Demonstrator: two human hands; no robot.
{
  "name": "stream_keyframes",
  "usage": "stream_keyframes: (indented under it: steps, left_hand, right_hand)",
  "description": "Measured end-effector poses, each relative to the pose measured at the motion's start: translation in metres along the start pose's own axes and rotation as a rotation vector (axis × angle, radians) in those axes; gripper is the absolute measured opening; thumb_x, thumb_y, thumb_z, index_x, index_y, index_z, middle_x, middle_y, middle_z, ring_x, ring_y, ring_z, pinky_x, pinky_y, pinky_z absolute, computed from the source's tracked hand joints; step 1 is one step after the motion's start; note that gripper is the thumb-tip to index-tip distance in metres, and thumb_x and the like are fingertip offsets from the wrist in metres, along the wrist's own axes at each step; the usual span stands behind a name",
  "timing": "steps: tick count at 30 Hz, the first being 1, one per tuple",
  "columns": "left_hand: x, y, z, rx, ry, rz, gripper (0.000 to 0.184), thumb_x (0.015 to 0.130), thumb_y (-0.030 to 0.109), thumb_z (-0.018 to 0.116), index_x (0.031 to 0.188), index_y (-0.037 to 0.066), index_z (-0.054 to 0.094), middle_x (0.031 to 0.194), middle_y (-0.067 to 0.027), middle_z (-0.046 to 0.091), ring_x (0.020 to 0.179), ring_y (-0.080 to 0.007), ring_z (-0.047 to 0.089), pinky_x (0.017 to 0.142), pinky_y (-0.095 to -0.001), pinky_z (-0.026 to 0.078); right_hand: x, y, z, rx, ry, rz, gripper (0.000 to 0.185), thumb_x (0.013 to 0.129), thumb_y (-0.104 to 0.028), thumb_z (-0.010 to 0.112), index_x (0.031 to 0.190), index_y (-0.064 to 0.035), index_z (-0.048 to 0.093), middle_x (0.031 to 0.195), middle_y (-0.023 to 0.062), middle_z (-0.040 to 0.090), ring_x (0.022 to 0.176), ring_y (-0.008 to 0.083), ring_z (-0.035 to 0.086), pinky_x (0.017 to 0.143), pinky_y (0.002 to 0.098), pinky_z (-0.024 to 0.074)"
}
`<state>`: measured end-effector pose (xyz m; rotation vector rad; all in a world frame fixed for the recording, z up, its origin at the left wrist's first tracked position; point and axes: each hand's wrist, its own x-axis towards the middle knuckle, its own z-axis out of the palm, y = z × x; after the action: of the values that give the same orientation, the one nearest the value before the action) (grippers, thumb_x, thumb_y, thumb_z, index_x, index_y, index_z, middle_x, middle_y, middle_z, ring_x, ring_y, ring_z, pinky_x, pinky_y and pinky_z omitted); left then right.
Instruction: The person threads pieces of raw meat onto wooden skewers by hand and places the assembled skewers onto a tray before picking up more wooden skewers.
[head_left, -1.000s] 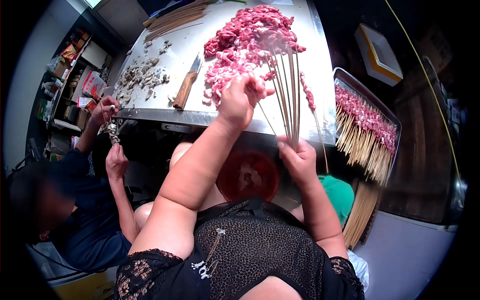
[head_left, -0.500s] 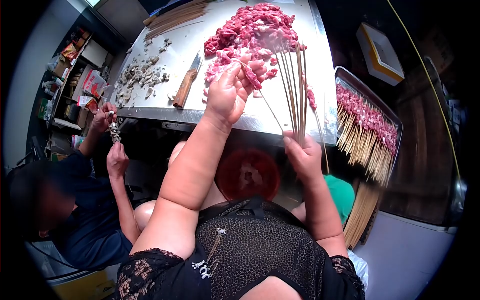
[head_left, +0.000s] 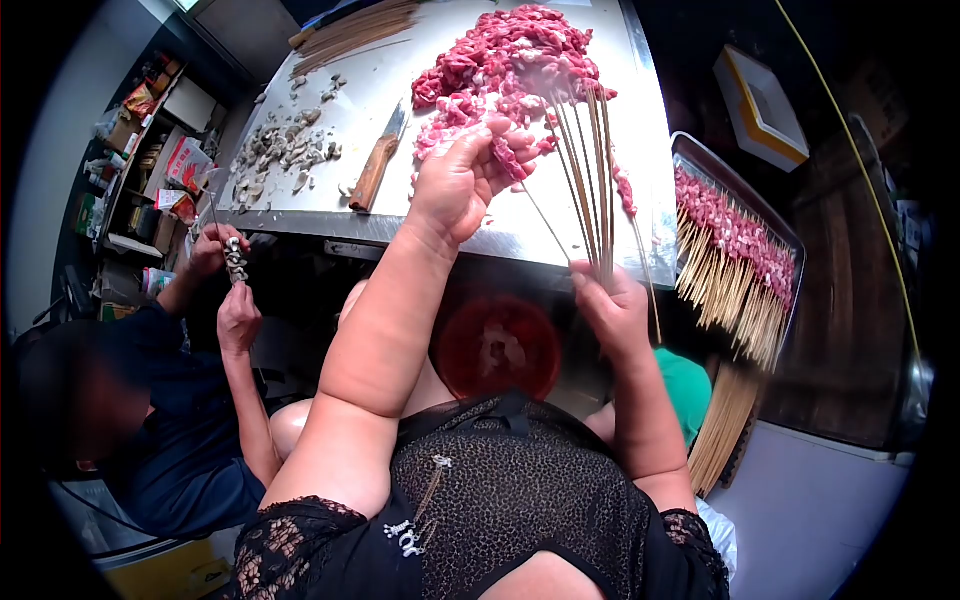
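Note:
My left hand (head_left: pixel 463 180) is at the table's near edge, palm up, its fingers curled round a piece of meat (head_left: pixel 508 160) threaded on the end of a thin skewer (head_left: pixel 547 226). The lower end of that skewer is pinched in my right hand (head_left: pixel 612 308), which also grips a fanned bundle of skewers (head_left: pixel 598 190) pointing away from me. Beyond my left hand lies a large pile of raw meat (head_left: pixel 500 62). One meat skewer (head_left: pixel 624 190) rests on the table right of the bundle, its stick over the edge.
A wooden-handled knife (head_left: pixel 375 173), grey pieces (head_left: pixel 285 150) and loose skewers (head_left: pixel 355 35) lie on the white table (head_left: pixel 350 105). At right stands a tray (head_left: pixel 792 240) of meat skewers. A red basin (head_left: pixel 470 345) sits below. At left, a co-worker's hands (head_left: pixel 225 285) hold a skewer of grey pieces.
My left hand has turned palm up, and the meat on the skewer has come into view. My right hand and the bundle have shifted slightly right. The co-worker's upper hand has moved lower.

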<state>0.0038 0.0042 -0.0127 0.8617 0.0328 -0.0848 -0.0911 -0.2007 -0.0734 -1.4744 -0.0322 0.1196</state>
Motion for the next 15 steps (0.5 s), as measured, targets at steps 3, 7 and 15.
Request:
stream_keyframes:
  steps: [3, 7, 15]
  left_hand:
    - [0.0, -0.003, 0.0, 0.031, -0.064, -0.034, 0.026, 0.095, 0.013, 0.036, 0.109, -0.003, 0.05, 0.099, -0.0205, 0.061, 0.094, -0.0291, 0.061, 0.088, -0.0429, 0.05]
    - [-0.002, -0.005, 0.003, 0.135, -0.143, -0.045, 0.026, 0.096, 0.016, 0.039, 0.109, -0.003, 0.05, 0.099, -0.0191, 0.061, 0.091, -0.0273, 0.063, 0.086, -0.0415, 0.051]
    - [0.005, -0.001, 0.004, 0.934, -0.08, 0.083, 0.021, 0.093, 0.009, 0.046, 0.107, -0.001, 0.057, 0.099, -0.0125, 0.063, 0.084, -0.0182, 0.063, 0.071, -0.0285, 0.051]
  right_hand:
    - [0.0, 0.002, 0.0, -0.009, 0.0, -0.013, 0.015, 0.084, -0.008, 0.061, 0.097, -0.0017, 0.064, 0.067, -0.0045, 0.055, 0.057, 0.0013, 0.047, 0.051, 0.0166, 0.0371]
    - [0.0, -0.003, 0.004, 0.059, -0.018, 0.051, 0.015, 0.085, -0.008, 0.06, 0.099, -0.0015, 0.063, 0.066, -0.0041, 0.054, 0.056, 0.0015, 0.045, 0.05, 0.0165, 0.0359]
    - [0.005, -0.001, 0.001, 0.304, 0.043, 0.023, 0.017, 0.088, -0.008, 0.058, 0.102, 0.0009, 0.059, 0.069, -0.0015, 0.055, 0.055, 0.0024, 0.045, 0.048, 0.0156, 0.0335]
